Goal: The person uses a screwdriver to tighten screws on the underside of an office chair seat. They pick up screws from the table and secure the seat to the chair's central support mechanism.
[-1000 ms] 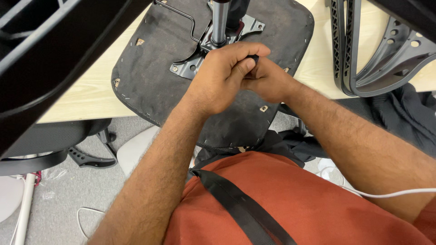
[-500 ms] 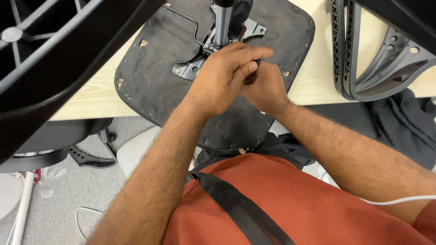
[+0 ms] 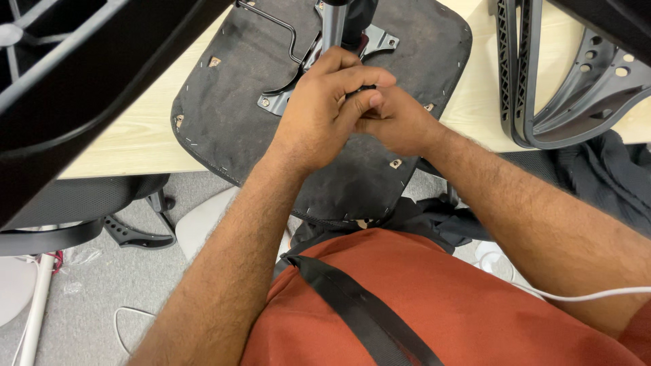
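Both hands' fingers (image 3: pixel 352 85) curled round small black part (image 3: pixel 367 89) above upturned seat (image 3: pixel 224 115).

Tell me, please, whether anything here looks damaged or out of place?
The chair seat lies upside down on the table, its dark underside fabric worn and dusty. Both hands, left hand and right hand, clasp a small dark part there.

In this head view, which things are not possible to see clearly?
- Small black part: mostly covered by left hand and right hand.
- Metal post: top cut by upper edge.
- Grey plastic frame: cut by right edge.
- Seat underside: partly under both hands.
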